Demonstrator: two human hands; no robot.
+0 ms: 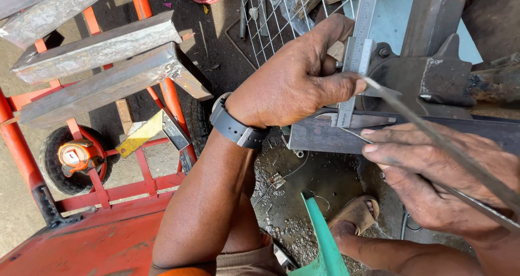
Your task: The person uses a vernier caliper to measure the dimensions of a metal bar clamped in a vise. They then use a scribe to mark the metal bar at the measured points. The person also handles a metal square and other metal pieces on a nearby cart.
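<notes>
My left hand (300, 78), a dark watch on its wrist, grips a steel vernier caliper (357, 43) whose jaws sit against a dark steel bar (319, 135). The caliper's beam runs up and away toward the top edge. My right hand (428, 184) holds two thin metal rods (444, 146) that cross diagonally from the caliper's jaw down to the lower right corner. One rod tip touches the bar just below the caliper. Behind the bar stands a heavy dark metal fixture (433, 75).
Steel angle pieces (103, 70) lie across a red-orange cart frame (97, 200) at left, with an orange tape measure (76, 156) and a yellow-handled square (149, 132) on it. Wire mesh (265, 16) lies on the ground above. A sandalled foot (357, 213) rests on gritty ground.
</notes>
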